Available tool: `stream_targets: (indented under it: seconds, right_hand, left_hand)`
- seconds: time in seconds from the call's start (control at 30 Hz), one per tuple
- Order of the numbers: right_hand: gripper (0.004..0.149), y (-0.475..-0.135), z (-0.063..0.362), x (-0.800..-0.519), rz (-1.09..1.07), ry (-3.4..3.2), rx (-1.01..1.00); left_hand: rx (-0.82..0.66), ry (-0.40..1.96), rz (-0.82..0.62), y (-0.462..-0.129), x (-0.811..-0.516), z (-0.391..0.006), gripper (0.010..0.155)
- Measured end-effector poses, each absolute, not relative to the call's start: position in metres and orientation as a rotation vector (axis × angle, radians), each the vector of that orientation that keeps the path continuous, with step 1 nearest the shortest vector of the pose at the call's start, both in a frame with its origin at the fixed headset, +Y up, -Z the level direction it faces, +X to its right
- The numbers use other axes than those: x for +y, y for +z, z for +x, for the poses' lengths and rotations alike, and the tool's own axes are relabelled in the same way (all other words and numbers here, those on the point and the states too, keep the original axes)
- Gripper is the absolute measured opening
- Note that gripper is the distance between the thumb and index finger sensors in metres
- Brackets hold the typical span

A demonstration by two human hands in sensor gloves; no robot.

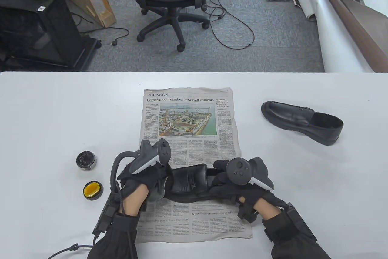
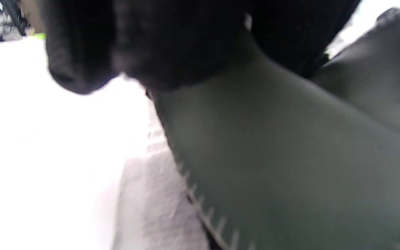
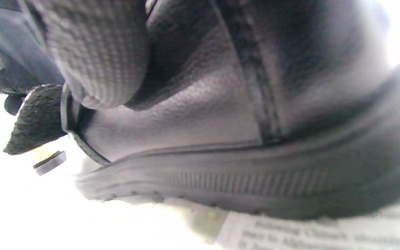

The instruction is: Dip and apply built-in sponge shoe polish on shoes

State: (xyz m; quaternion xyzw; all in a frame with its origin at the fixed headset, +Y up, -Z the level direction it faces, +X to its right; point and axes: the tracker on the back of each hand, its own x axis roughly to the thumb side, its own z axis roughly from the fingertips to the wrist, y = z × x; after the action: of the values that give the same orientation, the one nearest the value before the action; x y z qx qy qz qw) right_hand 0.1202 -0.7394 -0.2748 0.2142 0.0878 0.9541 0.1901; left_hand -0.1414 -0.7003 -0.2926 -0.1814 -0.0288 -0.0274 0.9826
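Note:
A black leather shoe (image 1: 188, 183) lies on its side across the newspaper (image 1: 188, 116), held at both ends. My left hand (image 1: 157, 177) grips its left end, where a grey lining (image 2: 290, 156) with white stitching fills the left wrist view below blurred gloved fingers (image 2: 78, 52). My right hand (image 1: 222, 177) grips the right end; in the right wrist view a gloved finger (image 3: 99, 52) presses the shoe's side (image 3: 238, 121) above the ribbed sole. The open polish tin (image 1: 86, 160) and its lid with the yellow sponge (image 1: 93, 190) sit left of my left hand, untouched.
The second black shoe (image 1: 301, 121) lies on the white table (image 1: 45, 113) at the right, off the paper. A cable runs along my left forearm to the table's front edge. An office chair and cables stand on the floor beyond the far edge.

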Motion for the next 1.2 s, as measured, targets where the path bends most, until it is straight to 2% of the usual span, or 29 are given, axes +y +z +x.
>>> stream_targets:
  seconds: [0.07,0.17,0.23,0.33,0.43,0.63,0.9,1.03,1.13,1.2]
  right_hand:
    - [0.043,-0.275,0.12,-0.739,0.601,2.683,0.245]
    - [0.043,-0.275,0.12,-0.739,0.6,2.682,0.247]
    - [0.044,-0.275,0.121,-0.739,0.602,2.683,0.249]
    - [0.044,-0.275,0.12,-0.74,0.597,2.684,0.249]
    - [0.043,-0.275,0.12,-0.74,0.596,2.686,0.248]
    - [0.043,-0.275,0.12,-0.74,0.598,2.687,0.248]
    - [0.043,-0.275,0.119,-0.739,0.597,2.696,0.256]
    - [0.044,-0.275,0.119,-0.739,0.594,2.698,0.257]
    - [0.043,-0.276,0.119,-0.739,0.591,2.702,0.252]
    - [0.043,-0.276,0.119,-0.739,0.596,2.699,0.257]
  left_hand:
    - [-0.148,0.022,-0.295,-0.289,-0.698,-0.128,0.057]
    - [-0.308,0.203,-0.263,-0.287,-0.7,-0.1,0.057]
    - [-0.344,0.267,-0.256,-0.288,-0.703,-0.082,0.058]
    - [-0.322,0.174,-0.276,-0.291,-0.706,-0.074,0.057]
    - [-0.286,0.186,-0.342,-0.293,-0.707,-0.081,0.057]
    - [-0.194,0.002,-0.424,-0.298,-0.712,-0.111,0.056]
    - [-0.086,-0.105,-0.493,-0.302,-0.71,-0.145,0.056]
    - [-0.178,-0.113,-0.329,-0.296,-0.7,-0.126,0.055]
    - [-0.36,0.149,-0.222,-0.289,-0.697,-0.091,0.056]
    - [-0.395,0.155,-0.165,-0.287,-0.696,-0.07,0.056]
